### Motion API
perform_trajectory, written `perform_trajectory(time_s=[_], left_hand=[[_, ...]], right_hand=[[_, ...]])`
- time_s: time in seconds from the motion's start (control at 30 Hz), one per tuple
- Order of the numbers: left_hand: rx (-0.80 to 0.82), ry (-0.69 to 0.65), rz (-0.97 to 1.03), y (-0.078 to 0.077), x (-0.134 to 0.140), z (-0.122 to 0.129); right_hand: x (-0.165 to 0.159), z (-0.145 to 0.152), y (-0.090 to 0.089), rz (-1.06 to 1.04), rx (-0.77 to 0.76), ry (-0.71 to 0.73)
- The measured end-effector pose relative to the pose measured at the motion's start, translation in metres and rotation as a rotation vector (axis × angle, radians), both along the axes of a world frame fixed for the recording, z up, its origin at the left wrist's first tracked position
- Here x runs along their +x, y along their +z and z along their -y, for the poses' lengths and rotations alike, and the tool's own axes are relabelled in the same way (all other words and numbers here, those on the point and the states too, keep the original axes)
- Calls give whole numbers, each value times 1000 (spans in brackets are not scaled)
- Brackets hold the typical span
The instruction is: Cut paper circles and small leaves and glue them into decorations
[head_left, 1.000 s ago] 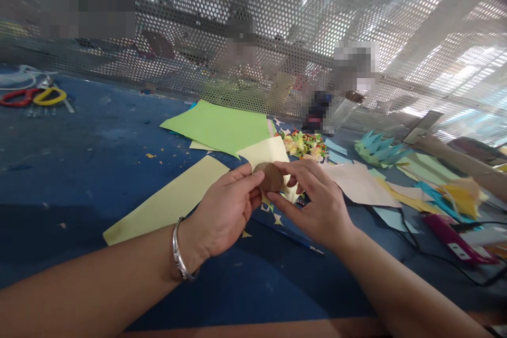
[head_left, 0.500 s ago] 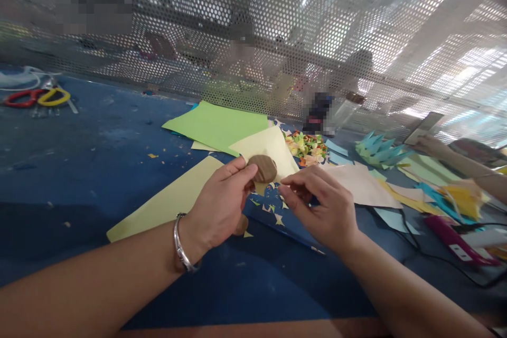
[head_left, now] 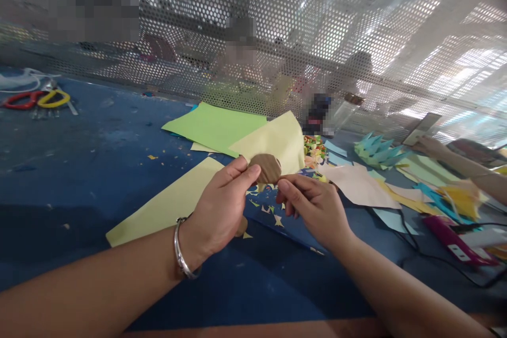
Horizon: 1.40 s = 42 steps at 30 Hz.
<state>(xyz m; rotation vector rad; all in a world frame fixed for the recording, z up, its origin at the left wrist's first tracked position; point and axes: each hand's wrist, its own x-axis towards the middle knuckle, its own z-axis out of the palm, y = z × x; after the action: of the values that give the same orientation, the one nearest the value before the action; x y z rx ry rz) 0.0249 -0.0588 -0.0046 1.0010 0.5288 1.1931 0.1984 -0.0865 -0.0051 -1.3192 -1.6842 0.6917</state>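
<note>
My left hand [head_left: 219, 203] is closed, thumb on top, around the left edge of a round brown piece of corrugated cardboard [head_left: 267, 168]. Behind the disc stands a pale yellow paper sheet [head_left: 277, 134], tilted up and curved; whether my left fingers grip it too is hidden. My right hand [head_left: 315, 206] pinches at the disc's lower right edge, thumb and forefinger together. Below my left hand, a second brown round piece [head_left: 241, 227] shows partly on the blue table. A blue pencil [head_left: 293, 237] lies under my hands among small paper scraps [head_left: 271, 211].
Another pale yellow sheet [head_left: 170, 198] and a green sheet [head_left: 222, 127] lie left and behind. Scissors [head_left: 37, 99] are far left. Colourful snippets [head_left: 316, 152], a pink sheet [head_left: 360, 185] and a magenta power strip [head_left: 455, 240] with cables are right. A co-worker's hand [head_left: 431, 145] holds a ruler-like strip.
My right hand has moved left to the disc, its fingers closing at the edge. The pale yellow sheet behind has risen and swung right, covering part of the colourful snippets.
</note>
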Motion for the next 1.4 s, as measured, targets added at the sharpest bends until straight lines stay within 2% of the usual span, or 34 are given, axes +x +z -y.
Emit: perform_trajectory(time_s=[0.23,0.4,0.5,0.67,0.83,0.9,1.03,1.1,1.23,1.3,1.4], left_hand=[[59,11,-36,3,2,6],[63,38,-91,3,2,9],[45,42,-98,0,1,9],[0,-36,-66,-1,1,5],[-78,9,-56,2,-1,-1],[-79,61,-56,2,-4,-6],[-125,148,-63,0,-10,-17],[-144,156,-59,-2,-12,-22],[-172,133,-109,-4,-14,-25],[-185,131,-138,-5,-13,-25],[-184,122,-128,-5,-13,-25]], right_hand=[[-11,0,-5,-409,-267,129],[-15,0,-8,-581,-266,72],[-16,-1,-11,-610,-260,25],[-16,0,-14,-583,-229,16],[-4,-2,-5,-372,-190,44],[10,-6,-1,-183,-144,49],[45,-16,4,297,2,-83],[58,-19,7,504,-81,-87],[63,-18,14,801,-280,2],[62,-16,17,859,-286,34],[63,-13,19,913,-213,59]])
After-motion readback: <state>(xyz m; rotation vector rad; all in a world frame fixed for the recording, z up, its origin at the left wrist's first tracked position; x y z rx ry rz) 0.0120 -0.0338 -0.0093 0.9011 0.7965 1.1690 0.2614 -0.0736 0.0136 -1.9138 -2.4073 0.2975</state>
